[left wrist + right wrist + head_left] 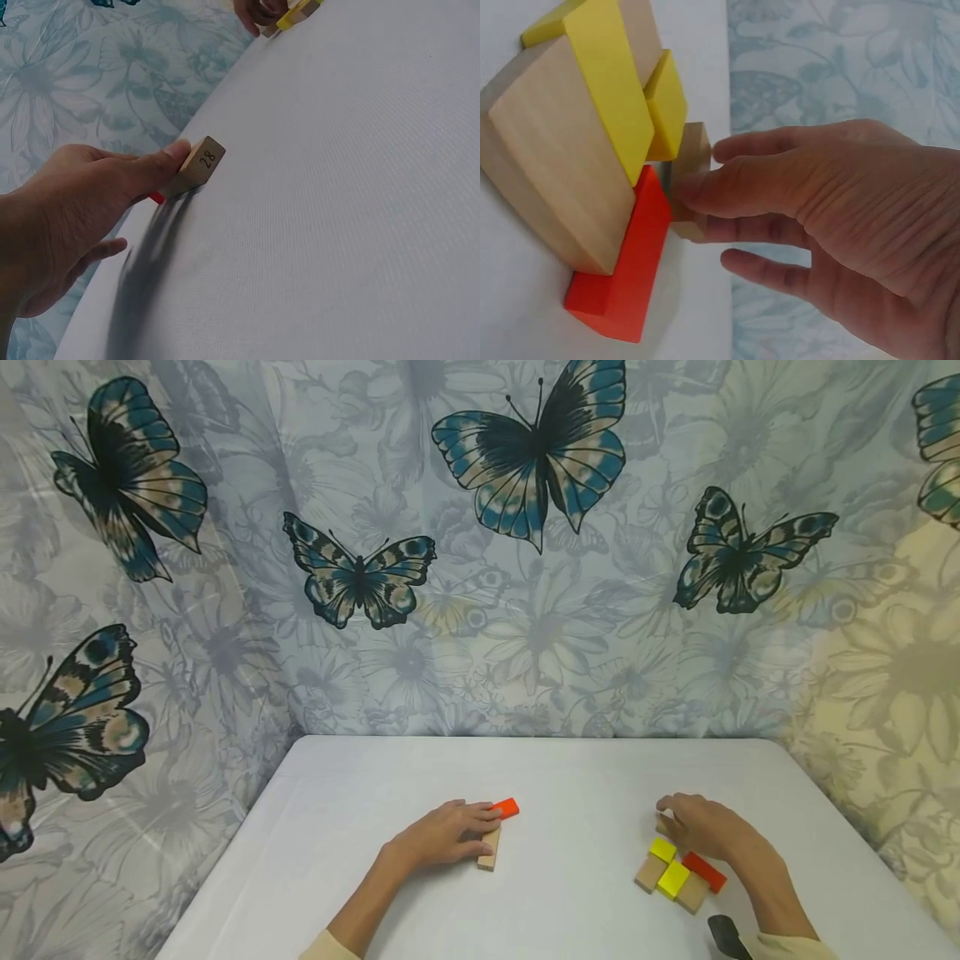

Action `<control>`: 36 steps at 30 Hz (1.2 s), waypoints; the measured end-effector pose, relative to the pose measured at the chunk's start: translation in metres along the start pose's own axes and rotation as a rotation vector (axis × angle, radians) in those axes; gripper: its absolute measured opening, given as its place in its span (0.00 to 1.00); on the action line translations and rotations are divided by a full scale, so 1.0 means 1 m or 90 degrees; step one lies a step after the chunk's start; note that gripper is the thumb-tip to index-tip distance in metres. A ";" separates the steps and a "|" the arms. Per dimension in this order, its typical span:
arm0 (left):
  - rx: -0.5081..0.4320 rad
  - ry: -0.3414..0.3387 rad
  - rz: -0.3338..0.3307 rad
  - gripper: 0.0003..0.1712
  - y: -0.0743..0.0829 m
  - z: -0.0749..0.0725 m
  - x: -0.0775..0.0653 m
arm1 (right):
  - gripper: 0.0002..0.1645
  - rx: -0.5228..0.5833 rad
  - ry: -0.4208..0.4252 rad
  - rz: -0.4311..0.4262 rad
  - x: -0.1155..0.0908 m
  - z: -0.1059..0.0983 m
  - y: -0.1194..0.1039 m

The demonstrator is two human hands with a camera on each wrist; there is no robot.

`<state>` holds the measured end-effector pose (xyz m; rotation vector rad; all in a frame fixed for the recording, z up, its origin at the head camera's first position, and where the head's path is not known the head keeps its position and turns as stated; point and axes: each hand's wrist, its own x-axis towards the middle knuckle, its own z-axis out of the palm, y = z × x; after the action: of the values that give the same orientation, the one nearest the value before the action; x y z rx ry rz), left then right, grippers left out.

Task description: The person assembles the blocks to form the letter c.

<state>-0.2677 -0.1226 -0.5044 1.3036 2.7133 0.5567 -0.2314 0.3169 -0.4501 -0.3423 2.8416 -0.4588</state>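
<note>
My left hand (450, 833) is over a plain wooden block (488, 852) on the left part of the table, gripping it between thumb and fingers. The block's end, printed 28, faces the left wrist view. At its far end lies a red-orange block (507, 808), partly under the fingertips. On the right, my right hand (817, 202) pinches a small wooden block (692, 150), thumb on the near face and fingers behind. That block stands beside a cluster with two yellow blocks (673, 878), two wooden blocks (693, 893) and a red block (704, 872).
The white table (570, 827) reaches back to a hanging cloth (540, 677) printed with butterflies and flowers. A dark strap-like piece (726, 937) shows by the right sleeve, close to the cluster's near side.
</note>
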 end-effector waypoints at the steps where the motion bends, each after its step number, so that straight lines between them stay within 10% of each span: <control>1: 0.001 0.000 0.001 0.33 0.000 0.000 0.001 | 0.21 -0.004 0.007 -0.002 -0.001 -0.001 -0.001; 36: 0.018 -0.015 -0.013 0.33 0.004 0.000 0.002 | 0.18 -0.092 0.132 -0.319 -0.009 -0.003 -0.106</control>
<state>-0.2658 -0.1191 -0.5030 1.2786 2.7219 0.4992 -0.2037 0.2216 -0.4102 -1.1086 2.9784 -0.3951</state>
